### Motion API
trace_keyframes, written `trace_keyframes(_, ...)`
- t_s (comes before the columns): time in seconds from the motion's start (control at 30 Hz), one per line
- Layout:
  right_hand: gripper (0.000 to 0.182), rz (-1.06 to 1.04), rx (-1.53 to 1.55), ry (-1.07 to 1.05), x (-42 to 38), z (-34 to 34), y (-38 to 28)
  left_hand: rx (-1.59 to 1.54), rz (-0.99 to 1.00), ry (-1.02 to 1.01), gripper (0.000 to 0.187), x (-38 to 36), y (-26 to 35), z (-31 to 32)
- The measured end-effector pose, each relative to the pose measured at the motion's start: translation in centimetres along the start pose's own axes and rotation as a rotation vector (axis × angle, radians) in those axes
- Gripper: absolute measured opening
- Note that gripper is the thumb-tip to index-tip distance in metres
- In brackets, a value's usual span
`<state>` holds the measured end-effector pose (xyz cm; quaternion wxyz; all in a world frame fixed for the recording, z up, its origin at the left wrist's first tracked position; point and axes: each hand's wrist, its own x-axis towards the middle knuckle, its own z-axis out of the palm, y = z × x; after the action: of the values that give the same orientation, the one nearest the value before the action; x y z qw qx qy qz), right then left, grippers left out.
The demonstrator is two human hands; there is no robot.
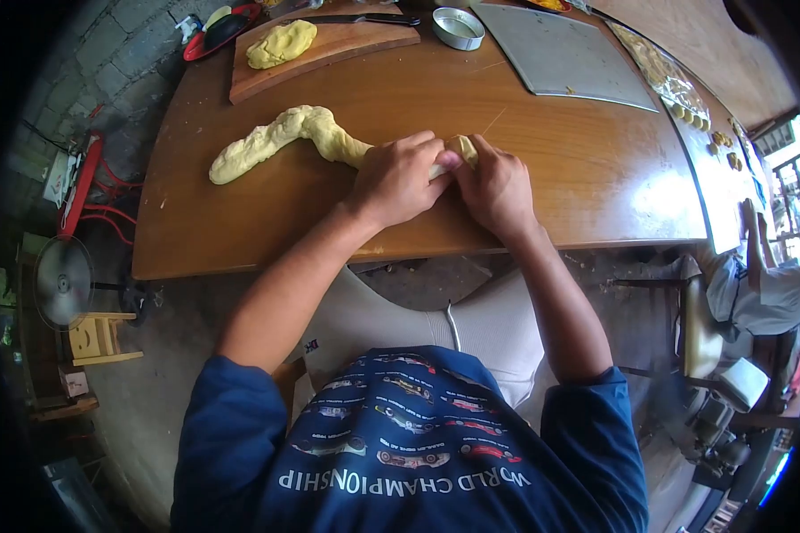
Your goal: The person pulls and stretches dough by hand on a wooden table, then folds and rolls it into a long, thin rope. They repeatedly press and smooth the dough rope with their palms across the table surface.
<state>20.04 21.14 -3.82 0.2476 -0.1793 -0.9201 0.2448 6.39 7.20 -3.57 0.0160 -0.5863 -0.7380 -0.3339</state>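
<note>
A long, pale yellow rope of dough (pixel 280 133) curves across the wooden table, its thick end at the left. My left hand (pixel 404 178) is closed around the right part of the rope. Close beside it, my right hand (pixel 493 182) grips the dough's end, and a bit of dough shows between its thumb and fingers. Both hands nearly touch, just above the tabletop. Whether the dough between them is still in one piece is hidden by the fingers.
A wooden board (pixel 347 43) at the back holds a yellow lump (pixel 282 44) and a knife (pixel 364 18). Right of it are a round metal tin (pixel 459 28) and a metal sheet (pixel 564 53). Small dough pieces (pixel 689 115) line the right side, near a seated person (pixel 764 284). A fan (pixel 63 282) stands left.
</note>
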Motion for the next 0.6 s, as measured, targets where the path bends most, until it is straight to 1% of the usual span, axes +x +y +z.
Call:
trace_keyframes(0.03, 0.047, 0.001, -0.003, 0.001, 0.2, -0.2, -0.1, -0.011, -0.003, 0.029, 0.025, 0.0, -0.1, 0.1)
trace_keyframes(0.07, 0.046, 0.062, 0.066, -0.018, 0.5, -0.5, -0.2, -0.022, -0.003, 0.058, 0.028, 0.0, -0.1, 0.1)
trace_keyframes(0.1, 0.046, 0.122, 0.135, -0.037, 0.6, -0.7, -0.4, -0.024, 0.001, 0.058, 0.028, 0.0, 0.0, 0.0)
trace_keyframes(0.13, 0.046, 0.120, 0.132, -0.033, 0.8, -0.9, -0.2, -0.019, -0.004, 0.041, 0.033, -0.1, 0.1, -0.2)
trace_keyframes(0.17, 0.049, 0.150, 0.209, -0.035, 0.9, -1.1, 0.1, -0.014, -0.009, 0.027, 0.039, -0.1, 0.2, -0.4)
trace_keyframes(0.2, 0.052, 0.180, 0.287, -0.040, 0.9, -1.1, 0.4, -0.014, -0.009, 0.033, 0.039, -0.2, 0.2, -0.5)
trace_keyframes(0.23, 0.052, 0.173, 0.283, -0.042, 0.9, -1.0, 0.8, -0.003, 0.014, 0.059, 0.043, -0.3, 0.1, -0.4)
trace_keyframes(0.27, 0.053, 0.218, 0.355, -0.052, 1.0, -0.7, 1.2, 0.008, 0.036, 0.085, 0.048, -0.5, 0.1, -0.4)
trace_keyframes(0.3, 0.055, 0.265, 0.426, -0.063, 1.0, -0.7, 1.1, 0.008, 0.034, 0.090, 0.048, -0.5, 0.3, -0.5)
trace_keyframes(0.37, 0.054, 0.288, 0.466, -0.088, 0.7, -1.3, 0.7, -0.214, 0.010, 0.268, 0.056, -0.2, 0.9, -0.5)
trace_keyframes(0.4, 0.054, 0.315, 0.506, -0.111, 0.5, -1.6, 0.5, -0.211, 0.010, 0.271, 0.056, -0.2, 0.8, -0.5)
trace_keyframes(0.43, 0.054, 0.312, 0.506, -0.115, 0.2, -1.5, 0.9, -0.171, 0.119, 0.211, 0.056, -0.3, 0.7, -0.5)
trace_keyframes(0.47, 0.051, 0.273, 0.612, -0.096, -0.3, -1.1, 1.6, -0.131, 0.225, 0.148, 0.057, -0.5, 0.6, -0.4)
trace_keyframes(0.5, 0.049, 0.237, 0.719, -0.077, -0.5, -1.2, 1.6, -0.154, 0.218, 0.168, 0.051, -0.5, 0.8, -0.4)
trace_keyframes(0.53, 0.049, 0.239, 0.722, -0.082, -0.5, -1.5, 1.7, -0.153, 0.213, 0.166, 0.051, -0.6, 0.8, -0.2)
trace_keyframes(0.6, 0.042, 0.208, 0.818, -0.226, 0.0, -2.5, 1.4, -0.036, 0.185, 0.141, 0.038, -0.6, 0.6, 0.1)
